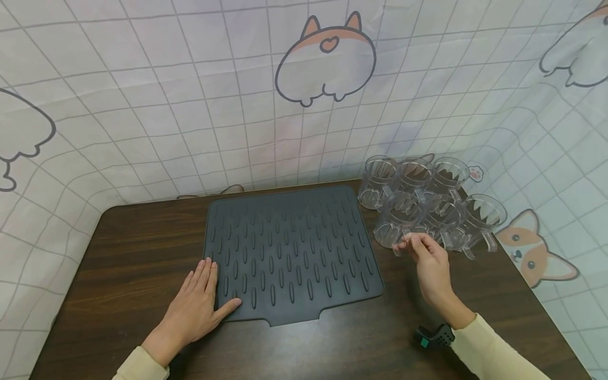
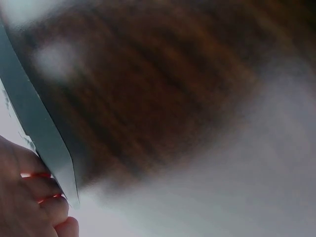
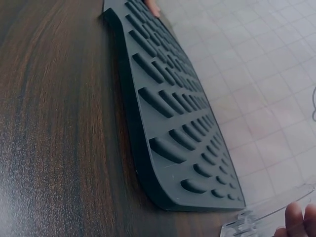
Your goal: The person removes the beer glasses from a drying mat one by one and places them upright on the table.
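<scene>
A dark grey drying mat (image 1: 292,237) with raised oval ridges lies on the table. My left hand (image 1: 192,303) rests with straight fingers on its near left corner, thumb spread over the ridges. In the left wrist view, the fingers (image 2: 42,190) lie along the mat's edge (image 2: 37,111). To the right of the mat, my right hand (image 1: 433,269) pinches the handle of a clear mug (image 1: 386,229), the near left one of a group. Part of that mug (image 3: 242,224) shows beside the right fingertips (image 3: 295,217) in the right wrist view.
Several more clear mugs (image 1: 484,211) stand close together in two rows at the table's back right, with overlapping handles. A white grid-patterned cloth (image 1: 209,100) with cartoon dogs hangs behind and beside the dark wooden table (image 1: 128,253). The mat has a tab (image 1: 294,316) at its near edge.
</scene>
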Tool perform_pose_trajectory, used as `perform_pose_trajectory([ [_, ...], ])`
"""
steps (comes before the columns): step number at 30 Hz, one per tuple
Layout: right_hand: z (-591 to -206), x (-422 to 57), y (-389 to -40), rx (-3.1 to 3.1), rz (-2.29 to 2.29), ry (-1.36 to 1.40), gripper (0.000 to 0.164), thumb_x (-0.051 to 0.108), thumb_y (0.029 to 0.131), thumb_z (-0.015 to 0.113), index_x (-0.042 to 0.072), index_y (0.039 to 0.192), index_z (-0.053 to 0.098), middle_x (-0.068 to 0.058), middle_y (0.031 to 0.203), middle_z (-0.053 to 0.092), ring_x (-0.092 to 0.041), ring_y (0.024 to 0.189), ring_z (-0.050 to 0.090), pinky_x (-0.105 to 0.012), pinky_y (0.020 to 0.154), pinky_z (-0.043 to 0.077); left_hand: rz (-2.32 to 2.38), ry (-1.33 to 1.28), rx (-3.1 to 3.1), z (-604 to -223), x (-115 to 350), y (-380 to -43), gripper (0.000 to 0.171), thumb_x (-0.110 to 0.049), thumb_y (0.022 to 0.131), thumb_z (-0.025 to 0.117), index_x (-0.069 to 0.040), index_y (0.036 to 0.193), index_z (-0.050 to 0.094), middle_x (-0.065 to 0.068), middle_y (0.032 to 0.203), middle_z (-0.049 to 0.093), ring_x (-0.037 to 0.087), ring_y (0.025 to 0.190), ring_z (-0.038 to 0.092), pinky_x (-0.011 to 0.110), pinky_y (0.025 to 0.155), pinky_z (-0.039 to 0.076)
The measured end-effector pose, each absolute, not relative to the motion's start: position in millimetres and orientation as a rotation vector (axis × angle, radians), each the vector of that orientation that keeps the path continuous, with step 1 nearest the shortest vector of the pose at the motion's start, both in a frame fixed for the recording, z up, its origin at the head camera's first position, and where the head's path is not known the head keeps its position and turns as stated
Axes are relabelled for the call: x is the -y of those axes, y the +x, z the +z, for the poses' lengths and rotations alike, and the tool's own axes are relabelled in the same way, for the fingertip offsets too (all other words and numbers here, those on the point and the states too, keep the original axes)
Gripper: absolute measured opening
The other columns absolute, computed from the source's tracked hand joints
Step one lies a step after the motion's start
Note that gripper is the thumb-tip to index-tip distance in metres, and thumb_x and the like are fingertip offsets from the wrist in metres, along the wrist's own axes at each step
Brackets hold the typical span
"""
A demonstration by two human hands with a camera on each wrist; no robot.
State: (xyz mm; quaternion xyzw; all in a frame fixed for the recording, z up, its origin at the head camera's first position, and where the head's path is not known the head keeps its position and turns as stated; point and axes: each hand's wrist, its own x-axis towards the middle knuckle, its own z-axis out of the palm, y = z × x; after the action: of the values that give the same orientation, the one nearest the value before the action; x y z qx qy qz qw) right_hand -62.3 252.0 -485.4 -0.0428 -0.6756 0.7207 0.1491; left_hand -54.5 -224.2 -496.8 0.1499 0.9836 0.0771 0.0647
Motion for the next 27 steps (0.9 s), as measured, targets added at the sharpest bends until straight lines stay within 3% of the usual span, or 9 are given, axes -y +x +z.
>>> perform_pose_trajectory([
  [6,-480,-255,-59,2.041,2.053,-0.213,0.058,0.041,0.113,0.037,-0.010,0.115,0.064,0.014,0.095,0.076,0.000,0.098,0.073,-0.011,0.094,0.054,0.236,0.457,-2.967,-497,224,-55,0.104,-0.071,0.098,0.050,0.010,0.159,0.027,0.031,0.168,0.023,0.048,0.158,0.022,0.065,0.128,0.023],
  [11,-477,-257,-54,2.109,1.993,-0.254,0.068,0.046,0.113,0.031,-0.012,0.130,0.061,0.021,0.103,0.078,0.005,0.105,0.071,-0.007,0.096,0.051,0.242,0.460,-2.963,-496,224,-55,0.104,-0.071,0.098,0.050,0.010,0.159,0.027,0.031,0.168,0.023,0.048,0.158,0.022,0.065,0.128,0.023],
  [19,-470,-257,-42,2.111,1.837,-0.299,0.064,0.043,0.113,0.034,-0.010,0.137,0.061,0.024,0.112,0.074,0.009,0.105,0.071,-0.006,0.096,0.052,0.257,0.465,-2.967,-496,225,-56,0.104,-0.071,0.098,0.051,0.010,0.158,0.028,0.032,0.168,0.023,0.049,0.158,0.022,0.066,0.127,0.023],
  [27,-463,-263,-23,2.132,1.754,-0.209,0.061,0.040,0.114,0.031,-0.007,0.140,0.060,0.013,0.128,0.074,0.006,0.114,0.070,-0.006,0.101,0.049,0.283,0.477,-2.951,-497,227,-55,0.104,-0.071,0.098,0.051,0.011,0.158,0.028,0.032,0.167,0.024,0.050,0.157,0.022,0.067,0.126,0.024],
])
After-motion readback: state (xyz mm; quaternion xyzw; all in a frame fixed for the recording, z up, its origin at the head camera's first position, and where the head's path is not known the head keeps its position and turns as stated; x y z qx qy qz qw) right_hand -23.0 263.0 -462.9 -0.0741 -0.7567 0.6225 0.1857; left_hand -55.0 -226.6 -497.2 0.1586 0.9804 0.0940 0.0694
